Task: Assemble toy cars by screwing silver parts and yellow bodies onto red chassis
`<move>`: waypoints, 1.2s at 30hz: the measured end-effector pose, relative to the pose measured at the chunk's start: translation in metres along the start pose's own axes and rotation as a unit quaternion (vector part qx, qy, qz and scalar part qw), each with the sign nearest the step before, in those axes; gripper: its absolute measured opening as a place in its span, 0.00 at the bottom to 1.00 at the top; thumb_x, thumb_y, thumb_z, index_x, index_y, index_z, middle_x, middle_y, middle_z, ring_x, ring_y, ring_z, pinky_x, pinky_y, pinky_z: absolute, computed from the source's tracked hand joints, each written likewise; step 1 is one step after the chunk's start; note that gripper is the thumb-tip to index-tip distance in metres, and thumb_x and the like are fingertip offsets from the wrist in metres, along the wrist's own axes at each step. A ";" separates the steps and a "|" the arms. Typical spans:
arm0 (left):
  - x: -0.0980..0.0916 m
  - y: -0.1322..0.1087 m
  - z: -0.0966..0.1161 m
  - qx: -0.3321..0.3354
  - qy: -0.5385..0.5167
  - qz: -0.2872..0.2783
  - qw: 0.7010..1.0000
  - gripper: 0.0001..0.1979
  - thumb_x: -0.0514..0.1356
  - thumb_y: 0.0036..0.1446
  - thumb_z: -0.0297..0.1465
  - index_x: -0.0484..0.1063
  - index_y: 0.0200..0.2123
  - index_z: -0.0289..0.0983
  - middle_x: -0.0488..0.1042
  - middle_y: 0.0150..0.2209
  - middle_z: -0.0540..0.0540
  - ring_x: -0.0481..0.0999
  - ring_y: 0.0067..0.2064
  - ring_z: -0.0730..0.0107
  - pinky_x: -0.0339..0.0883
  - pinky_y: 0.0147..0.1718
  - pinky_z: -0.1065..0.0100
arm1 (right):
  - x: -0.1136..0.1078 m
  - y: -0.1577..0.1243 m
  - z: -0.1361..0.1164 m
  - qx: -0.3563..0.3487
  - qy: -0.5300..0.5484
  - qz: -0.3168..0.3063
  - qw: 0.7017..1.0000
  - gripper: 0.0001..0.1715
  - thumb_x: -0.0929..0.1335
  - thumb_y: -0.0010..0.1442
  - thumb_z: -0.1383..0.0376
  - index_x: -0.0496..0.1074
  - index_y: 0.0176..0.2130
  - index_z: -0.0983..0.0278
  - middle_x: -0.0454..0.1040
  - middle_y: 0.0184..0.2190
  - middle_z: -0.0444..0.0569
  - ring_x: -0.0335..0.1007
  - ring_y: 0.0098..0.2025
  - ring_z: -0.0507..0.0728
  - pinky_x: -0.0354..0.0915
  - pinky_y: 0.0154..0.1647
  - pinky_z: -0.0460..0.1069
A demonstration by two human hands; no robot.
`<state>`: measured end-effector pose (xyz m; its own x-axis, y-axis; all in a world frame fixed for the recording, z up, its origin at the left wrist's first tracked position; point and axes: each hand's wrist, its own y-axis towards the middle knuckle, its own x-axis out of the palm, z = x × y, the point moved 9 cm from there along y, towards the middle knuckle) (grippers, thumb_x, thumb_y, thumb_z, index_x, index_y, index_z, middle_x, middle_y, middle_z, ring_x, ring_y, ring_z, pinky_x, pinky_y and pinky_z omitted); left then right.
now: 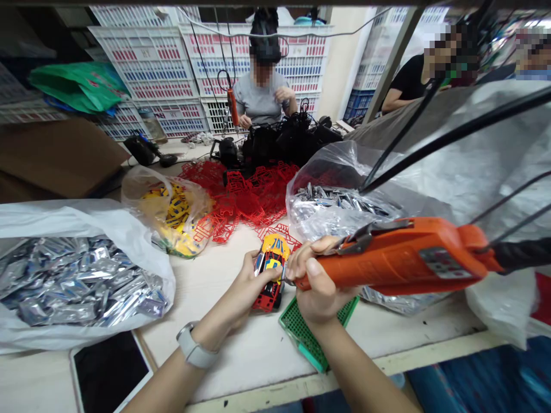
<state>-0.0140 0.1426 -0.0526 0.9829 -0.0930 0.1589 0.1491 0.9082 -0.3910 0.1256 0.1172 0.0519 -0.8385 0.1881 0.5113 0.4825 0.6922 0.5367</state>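
My left hand (250, 278) grips a toy car (275, 246) with a yellow hood and a red frame, holding it above the pale table. Wrapped in my right hand (316, 281) is an orange electric screwdriver (396, 258), lying nearly level with its cable running off to the right. Its tip points left and meets the car's side near my left thumb; the exact contact point is hidden by my fingers. Below my right hand lies a green perforated tray (303, 330), partly covered by the hand and wrist.
Bags of silvery parts (86, 281) and yellow parts (176, 212) stand left; another silvery bag (340, 201) is right. Red plastic frames (245, 195) and black parts (288, 140) pile up behind. A tablet (109, 373) lies front left. A person (264, 92) sits opposite.
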 end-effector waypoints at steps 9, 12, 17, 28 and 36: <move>0.000 -0.002 -0.002 -0.012 0.004 -0.003 1.000 0.30 0.71 0.50 0.38 0.62 0.53 0.40 0.76 0.47 0.43 0.80 0.41 0.62 0.73 0.44 0.62 | -0.043 0.032 -0.039 0.027 -0.009 0.044 0.999 0.09 0.71 0.52 0.67 0.72 0.37 0.61 0.66 0.15 0.36 0.61 0.14 0.50 0.60 0.15 0.45; 0.002 -0.002 -0.002 -0.020 -0.005 0.004 1.000 0.29 0.70 0.52 0.39 0.62 0.52 0.40 0.77 0.45 0.44 0.80 0.39 0.63 0.73 0.41 0.62 | -0.073 0.034 -0.047 0.047 -0.044 0.035 0.997 0.10 0.72 0.51 0.67 0.73 0.36 0.61 0.67 0.14 0.37 0.62 0.14 0.51 0.62 0.15 0.45; 0.004 -0.001 0.001 -0.009 -0.004 0.002 1.000 0.31 0.72 0.49 0.42 0.63 0.51 0.42 0.78 0.43 0.46 0.80 0.38 0.63 0.73 0.41 0.61 | -0.102 0.025 -0.046 0.064 -0.054 0.040 0.996 0.09 0.74 0.52 0.66 0.74 0.36 0.62 0.67 0.14 0.38 0.63 0.14 0.51 0.62 0.15 0.45; 0.001 0.000 0.001 0.013 0.028 0.024 0.999 0.29 0.72 0.48 0.44 0.64 0.49 0.41 0.76 0.44 0.45 0.79 0.42 0.60 0.73 0.42 0.62 | -0.105 0.015 -0.035 0.078 -0.075 0.019 0.994 0.09 0.74 0.55 0.63 0.72 0.37 0.61 0.67 0.16 0.37 0.63 0.14 0.51 0.61 0.16 0.45; -0.003 0.005 -0.004 0.019 0.051 0.026 0.998 0.29 0.66 0.54 0.55 0.65 0.47 0.42 0.76 0.40 0.49 0.78 0.39 0.63 0.70 0.39 0.65 | -0.104 0.014 -0.032 0.083 -0.072 0.010 0.994 0.09 0.74 0.55 0.63 0.73 0.37 0.61 0.67 0.16 0.37 0.63 0.15 0.51 0.62 0.16 0.46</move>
<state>-0.0156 0.1460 -0.0585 0.9954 -0.0847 0.0459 0.0956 0.9272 -0.3621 0.2280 0.0849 0.0274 -0.8623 0.2930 0.4130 0.4615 0.7904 0.4028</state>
